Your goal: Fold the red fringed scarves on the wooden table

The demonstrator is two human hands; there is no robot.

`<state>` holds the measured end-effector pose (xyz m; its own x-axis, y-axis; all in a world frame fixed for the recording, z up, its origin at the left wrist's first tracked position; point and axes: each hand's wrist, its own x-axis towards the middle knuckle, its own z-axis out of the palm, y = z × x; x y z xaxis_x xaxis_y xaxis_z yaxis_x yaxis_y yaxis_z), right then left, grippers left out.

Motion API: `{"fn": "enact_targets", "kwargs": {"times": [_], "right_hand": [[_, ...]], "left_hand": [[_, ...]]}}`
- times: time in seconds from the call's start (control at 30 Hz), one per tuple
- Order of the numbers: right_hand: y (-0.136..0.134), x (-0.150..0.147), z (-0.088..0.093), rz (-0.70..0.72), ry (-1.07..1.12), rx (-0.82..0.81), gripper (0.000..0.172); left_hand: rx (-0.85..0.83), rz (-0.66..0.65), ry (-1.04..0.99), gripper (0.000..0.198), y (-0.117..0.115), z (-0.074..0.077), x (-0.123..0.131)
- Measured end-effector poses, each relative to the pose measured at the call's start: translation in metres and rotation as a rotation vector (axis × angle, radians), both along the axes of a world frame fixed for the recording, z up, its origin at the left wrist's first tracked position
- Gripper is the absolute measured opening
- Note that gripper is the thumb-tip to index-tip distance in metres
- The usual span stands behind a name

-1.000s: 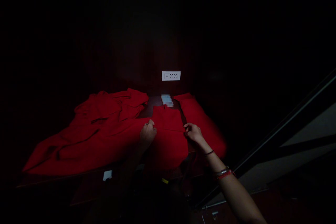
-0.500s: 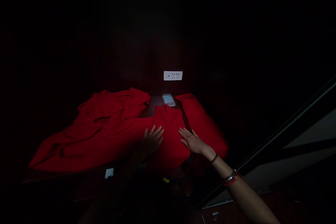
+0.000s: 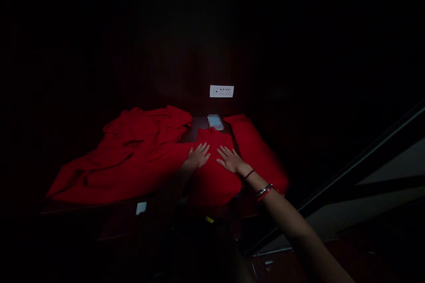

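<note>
A folded red garment (image 3: 214,181) lies flat in the middle of a dark table (image 3: 199,124). My left hand (image 3: 199,155) rests palm down on its left side, fingers spread. On the upper right part of the same garment lies my right hand (image 3: 229,159), also flat with fingers apart; a dark band and bracelets circle that wrist. To the left spreads a crumpled heap of red cloth (image 3: 142,132), close beside my left hand. Another folded red cloth (image 3: 257,152) lies along the right side. Deep shadow hides much of my left forearm.
Behind the garment lies a small pale blue item (image 3: 215,122), blurred out. A white socket plate (image 3: 222,91) is on the dark wall. Below the table edge show a white object (image 3: 141,208) and a small yellow one (image 3: 209,219). A dark slanting bar (image 3: 365,152) crosses the right.
Both hands have slid farther up the garment, away from me, and the right hand has also shifted left, closer to the left one. The view has tilted slightly.
</note>
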<state>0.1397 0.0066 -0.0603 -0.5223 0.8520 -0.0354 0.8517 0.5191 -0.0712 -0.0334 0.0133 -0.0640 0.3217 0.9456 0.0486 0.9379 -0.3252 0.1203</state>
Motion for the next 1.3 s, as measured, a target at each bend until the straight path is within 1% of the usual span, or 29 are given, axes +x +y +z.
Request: {"fn": "enact_targets", "kwargs": {"times": [0.07,0.1,0.2,0.27,0.37,0.4,0.43,0.47,0.53,0.63,0.7,0.77,0.83,0.9,0.97,1.0,1.07,1.1,1.17,1.23,1.3], "right_hand": [[0.003,0.003,-0.007,-0.045,-0.034,-0.064,0.063],[0.004,0.004,-0.007,-0.062,-0.052,-0.092,0.065],[0.008,0.001,0.002,-0.091,-0.105,-0.156,0.067],[0.017,-0.006,0.012,-0.086,-0.077,-0.083,0.060],[0.036,-0.018,0.019,-0.040,0.019,0.093,0.051],[0.043,-0.021,0.018,-0.022,0.030,0.104,0.052],[0.049,-0.023,0.015,-0.010,0.026,0.082,0.053],[0.054,-0.024,0.012,-0.007,0.013,0.044,0.055],[0.061,-0.024,0.002,-0.027,-0.007,-0.016,0.057],[0.064,-0.021,-0.010,-0.099,-0.008,-0.035,0.062],[0.065,-0.019,-0.011,-0.140,-0.022,-0.059,0.066],[0.068,-0.017,-0.007,-0.132,-0.036,-0.089,0.068],[0.076,-0.015,0.002,-0.075,-0.002,-0.073,0.063],[0.089,-0.012,0.013,-0.016,0.092,0.006,0.052],[0.105,-0.009,0.023,-0.014,0.185,0.078,0.043],[0.112,-0.007,0.028,-0.034,0.215,0.070,0.041],[0.126,-0.005,0.035,-0.080,0.240,-0.022,0.035],[0.132,-0.005,0.037,-0.096,0.241,-0.082,0.030],[0.142,-0.005,0.041,-0.096,0.236,-0.169,0.018],[0.149,-0.005,0.042,-0.078,0.228,-0.203,0.008],[0.154,-0.005,0.040,-0.059,0.247,-0.227,0.008]], "left_hand": [[-0.095,0.063,0.007,0.051,0.006,-0.010,-0.007],[-0.117,0.073,0.005,0.053,0.007,-0.014,-0.011],[-0.147,0.073,0.001,0.057,0.009,-0.016,-0.015],[-0.111,0.063,0.011,0.054,0.011,-0.011,-0.014],[0.028,0.060,0.009,0.045,0.020,-0.001,-0.011],[0.068,0.077,-0.006,0.044,0.025,0.002,-0.012],[0.083,0.096,-0.025,0.044,0.029,0.004,-0.013],[0.065,0.113,-0.039,0.044,0.033,0.005,-0.015],[-0.022,0.143,-0.050,0.046,0.038,0.003,-0.021],[-0.126,0.205,-0.031,0.048,0.038,-0.007,-0.030],[-0.152,0.254,-0.024,0.048,0.037,-0.011,-0.034],[-0.180,0.271,-0.025,0.049,0.039,-0.009,-0.038],[-0.168,0.256,-0.044,0.047,0.046,-0.002,-0.042],[-0.109,0.218,-0.078,0.041,0.058,0.010,-0.046],[-0.033,0.186,-0.114,0.037,0.075,0.021,-0.048],[0.002,0.176,-0.130,0.037,0.083,0.027,-0.049],[0.050,0.144,-0.160,0.039,0.100,0.034,-0.047],[0.048,0.120,-0.169,0.041,0.107,0.036,-0.046],[-0.014,0.073,-0.173,0.047,0.119,0.035,-0.044],[-0.091,0.047,-0.175,0.049,0.127,0.030,-0.044],[-0.119,0.040,-0.197,0.044,0.132,0.025,-0.047]]}}
